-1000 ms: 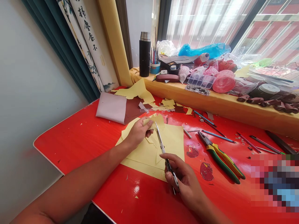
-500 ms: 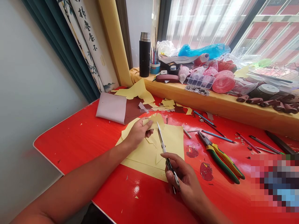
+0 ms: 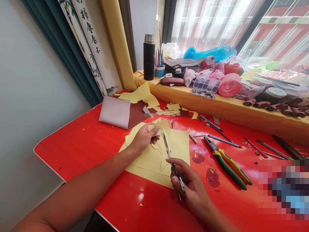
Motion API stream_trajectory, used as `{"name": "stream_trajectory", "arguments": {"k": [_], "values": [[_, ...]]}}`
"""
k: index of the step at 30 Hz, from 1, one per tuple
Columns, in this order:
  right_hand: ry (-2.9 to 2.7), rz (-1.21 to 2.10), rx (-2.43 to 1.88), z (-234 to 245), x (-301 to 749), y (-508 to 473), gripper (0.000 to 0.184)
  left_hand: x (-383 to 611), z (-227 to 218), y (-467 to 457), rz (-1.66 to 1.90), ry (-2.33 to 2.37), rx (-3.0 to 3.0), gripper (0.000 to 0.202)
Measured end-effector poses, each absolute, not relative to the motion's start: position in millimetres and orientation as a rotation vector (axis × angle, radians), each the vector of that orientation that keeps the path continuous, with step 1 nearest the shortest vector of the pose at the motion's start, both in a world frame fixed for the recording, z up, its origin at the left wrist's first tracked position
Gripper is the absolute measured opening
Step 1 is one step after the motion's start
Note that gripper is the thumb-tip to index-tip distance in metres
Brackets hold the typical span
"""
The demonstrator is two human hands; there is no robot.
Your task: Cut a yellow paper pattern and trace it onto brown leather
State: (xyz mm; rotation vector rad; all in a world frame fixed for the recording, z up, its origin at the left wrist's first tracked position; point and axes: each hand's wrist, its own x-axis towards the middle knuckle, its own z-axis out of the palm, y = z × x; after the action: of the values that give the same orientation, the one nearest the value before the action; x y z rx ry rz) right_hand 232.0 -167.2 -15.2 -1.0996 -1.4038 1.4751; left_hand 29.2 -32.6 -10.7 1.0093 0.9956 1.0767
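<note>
My left hand [image 3: 144, 138] pinches a small piece of yellow paper [image 3: 161, 126] by its edge, just above a larger yellow sheet [image 3: 154, 159] that lies on the red table [image 3: 79, 145]. My right hand [image 3: 191, 187] grips the handles of a pair of slim scissors [image 3: 171, 161]. Their blades point away from me and reach up to the piece of paper beside my left thumb. Cut-out scraps rest on the sheet between both hands.
Green and yellow pliers [image 3: 228, 162], pencils [image 3: 225, 140] and thin rods lie to the right. A folded brown and pink sheet [image 3: 120, 112] and yellow offcuts [image 3: 141, 95] sit behind. The window ledge [image 3: 217, 106] holds a black flask [image 3: 149, 57], a brush cup, a compartment box and bags.
Hardly anything differs. The scissor tips have crept a little further along the yellow paper, and my left hand keeps its pinch in the same place.
</note>
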Motion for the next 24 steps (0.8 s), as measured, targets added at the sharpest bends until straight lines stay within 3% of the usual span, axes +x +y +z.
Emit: {"name": "stream_trajectory", "arguments": {"k": [11, 19, 24], "values": [[-1.394, 1.540, -1.099, -14, 231, -168, 0.053, 22, -12, -22, 1.187, 0.989, 1.035, 0.047], [-1.415, 1.503, -1.131, -13, 231, -168, 0.057, 20, -4, -17, 1.284, 0.998, 1.008, 0.055], [-1.360, 1.483, -1.152, -11, 230, -169, 0.054, 20, -5, -20, 1.260, 1.005, 1.070, 0.043]]}}
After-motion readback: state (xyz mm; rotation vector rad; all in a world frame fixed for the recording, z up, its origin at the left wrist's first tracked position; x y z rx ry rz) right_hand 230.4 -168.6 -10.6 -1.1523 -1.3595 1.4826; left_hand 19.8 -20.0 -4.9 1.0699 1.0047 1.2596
